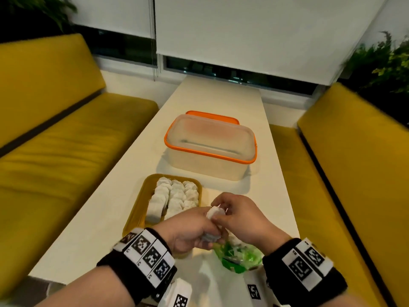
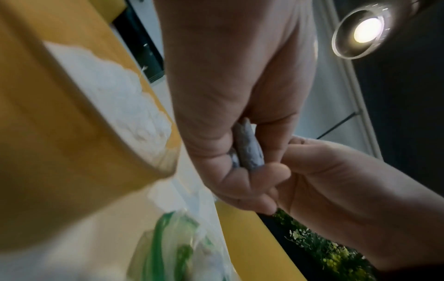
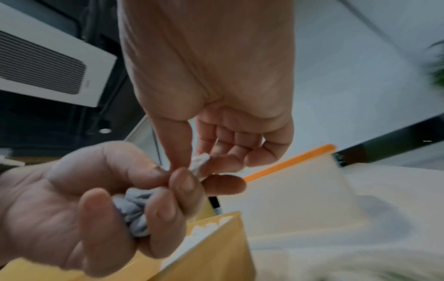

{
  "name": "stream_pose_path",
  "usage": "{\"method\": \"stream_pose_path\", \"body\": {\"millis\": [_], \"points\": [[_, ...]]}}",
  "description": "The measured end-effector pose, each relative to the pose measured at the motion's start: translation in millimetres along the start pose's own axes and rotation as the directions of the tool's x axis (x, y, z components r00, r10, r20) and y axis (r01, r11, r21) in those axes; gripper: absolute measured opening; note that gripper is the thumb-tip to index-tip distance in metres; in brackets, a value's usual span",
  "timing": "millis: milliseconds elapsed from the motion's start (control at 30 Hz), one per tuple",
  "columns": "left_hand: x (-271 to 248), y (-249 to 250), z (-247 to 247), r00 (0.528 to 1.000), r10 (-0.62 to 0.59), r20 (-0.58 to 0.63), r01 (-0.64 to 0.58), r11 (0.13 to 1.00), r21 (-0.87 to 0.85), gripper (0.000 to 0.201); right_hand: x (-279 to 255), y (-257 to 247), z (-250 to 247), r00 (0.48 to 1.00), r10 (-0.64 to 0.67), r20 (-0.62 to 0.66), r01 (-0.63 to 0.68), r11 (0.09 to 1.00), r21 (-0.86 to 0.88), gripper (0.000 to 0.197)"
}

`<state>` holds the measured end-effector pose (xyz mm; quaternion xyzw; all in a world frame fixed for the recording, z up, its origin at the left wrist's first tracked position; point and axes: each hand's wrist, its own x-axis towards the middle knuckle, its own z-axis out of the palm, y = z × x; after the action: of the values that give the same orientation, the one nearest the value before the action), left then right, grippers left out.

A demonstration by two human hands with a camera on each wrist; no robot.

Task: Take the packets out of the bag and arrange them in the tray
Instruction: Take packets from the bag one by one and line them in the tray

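While the ceiling lamp (image 2: 363,32) is seen only from the left wrist, three rows of packets (image 1: 174,199) in one tray (image 1: 138,207) are shown overhead. Just beside the tray, a bunch of packets (image 1: 210,237) is gripped by the left hand (image 1: 188,231), and one packet (image 1: 213,212) is pinched by the right hand (image 1: 239,218) above one bag (image 1: 239,258).

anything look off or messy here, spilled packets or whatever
Nothing stands out. The packets lie in neat rows in the yellow tray, none spilled on the table; both hands hold more over the bag.
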<state>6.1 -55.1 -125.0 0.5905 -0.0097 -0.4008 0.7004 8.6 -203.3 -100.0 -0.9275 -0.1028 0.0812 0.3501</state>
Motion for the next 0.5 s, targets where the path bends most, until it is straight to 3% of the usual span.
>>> {"method": "stream_pose_path", "body": {"millis": [67,267,367,500], "points": [[-11.9,1.2,-13.4,0.999,0.039,-0.023,-0.039,0.999,-0.013,0.031,9.3,-16.4,8.5,0.997,-0.076,0.007,0.076,0.994,-0.077,0.011],[-48.9,3.5,-67.5,0.972,0.086,-0.219,-0.135,0.966,-0.219,0.022,45.8,-58.6,38.9,0.990,-0.140,-0.013,0.140,0.990,0.007,0.017],[-56.5,-1.4,-83.7,0.911,0.135,-0.390,-0.204,0.969,-0.141,0.019,60.7,-77.3,51.3,0.978,-0.207,-0.001,0.205,0.967,-0.154,0.008],[-63.7,-2.2,-106.7,0.793,0.147,-0.592,-0.284,0.948,-0.146,0.011,80.6,-90.8,54.0,0.981,-0.195,0.008,0.195,0.977,-0.088,0.005]]}}
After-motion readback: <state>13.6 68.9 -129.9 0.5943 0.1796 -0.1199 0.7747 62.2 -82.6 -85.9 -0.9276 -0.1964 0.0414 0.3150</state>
